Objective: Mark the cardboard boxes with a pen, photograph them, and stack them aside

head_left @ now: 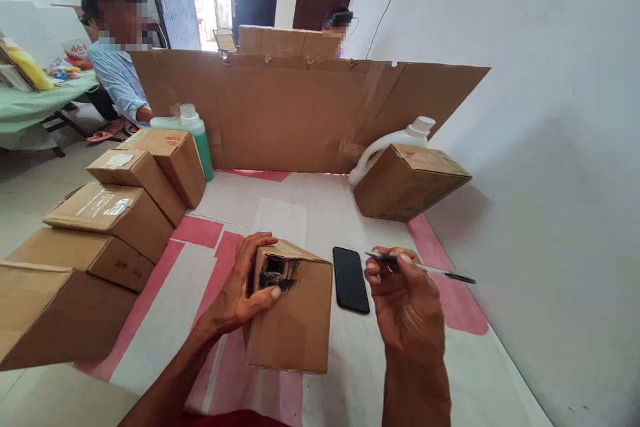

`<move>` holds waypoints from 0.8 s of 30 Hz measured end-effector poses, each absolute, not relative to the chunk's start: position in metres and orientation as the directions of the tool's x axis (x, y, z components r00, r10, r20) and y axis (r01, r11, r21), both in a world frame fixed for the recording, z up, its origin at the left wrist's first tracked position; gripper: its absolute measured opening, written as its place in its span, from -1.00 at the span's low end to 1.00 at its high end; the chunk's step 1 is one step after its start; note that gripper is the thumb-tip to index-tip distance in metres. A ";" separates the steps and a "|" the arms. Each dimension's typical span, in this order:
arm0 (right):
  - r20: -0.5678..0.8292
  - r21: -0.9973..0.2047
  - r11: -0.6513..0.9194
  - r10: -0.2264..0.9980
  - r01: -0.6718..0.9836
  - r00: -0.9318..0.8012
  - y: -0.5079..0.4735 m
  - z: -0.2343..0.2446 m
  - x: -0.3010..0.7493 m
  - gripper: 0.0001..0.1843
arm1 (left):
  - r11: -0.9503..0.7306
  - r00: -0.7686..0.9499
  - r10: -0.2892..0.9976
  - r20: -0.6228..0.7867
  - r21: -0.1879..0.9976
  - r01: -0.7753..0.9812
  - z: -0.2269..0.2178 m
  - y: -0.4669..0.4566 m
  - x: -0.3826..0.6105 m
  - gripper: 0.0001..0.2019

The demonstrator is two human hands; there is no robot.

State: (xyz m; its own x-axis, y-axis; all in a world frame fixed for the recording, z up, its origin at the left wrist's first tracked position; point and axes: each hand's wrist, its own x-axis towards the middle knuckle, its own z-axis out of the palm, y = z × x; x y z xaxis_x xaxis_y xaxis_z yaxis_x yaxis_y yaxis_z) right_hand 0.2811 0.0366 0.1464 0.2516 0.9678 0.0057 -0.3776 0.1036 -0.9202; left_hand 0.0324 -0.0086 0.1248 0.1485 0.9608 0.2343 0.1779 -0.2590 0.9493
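A small cardboard box (300,320) stands on the table right in front of me. Its near side has a ragged hole (273,265) with dark scribbled marks round the edge. My left hand (245,283) grips the box from the left, fingers over the top edge and thumb just below the hole. To the right of the box, my right hand (405,297) is raised and pinches a pen (435,270). The pen lies nearly level, its narrow tip pointing left and its dark end right. Between box and right hand, a black smartphone (351,280) lies flat.
Several cardboard boxes (100,207) line the left edge, beside a green bottle (203,147). Another box (400,183) leans by a white jug (420,127) at the right. A cardboard panel (290,113) spans the back; a white wall (550,147) bounds the right. Two people sit beyond.
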 end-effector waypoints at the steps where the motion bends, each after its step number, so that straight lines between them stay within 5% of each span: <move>1: 0.035 -0.882 0.122 0.980 -0.454 0.195 0.027 0.157 0.273 -0.71 | -0.251 0.141 0.963 0.228 0.950 0.183 0.125 -0.009 0.033 -0.36; 7: 0.225 -0.931 0.231 0.973 -0.284 0.055 -0.007 0.154 0.223 -0.92 | -0.257 0.128 0.964 0.234 0.943 0.212 0.124 -0.011 0.034 -0.38; 15: 0.271 -0.952 0.271 0.962 -0.140 0.016 -0.005 0.152 0.224 -0.90 | -0.275 0.120 0.959 0.255 0.939 0.204 0.119 -0.013 0.032 -0.37; 21: 0.260 -0.963 0.263 0.964 -0.049 0.060 -0.010 0.153 0.218 -0.85 | -0.281 0.110 0.958 0.264 0.941 0.191 0.117 -0.016 0.034 -0.37; 24: 0.222 -0.957 0.258 0.947 -0.136 0.232 -0.005 0.160 0.222 -0.81 | -0.266 0.110 0.962 0.249 0.946 0.185 0.117 -0.018 0.034 -0.37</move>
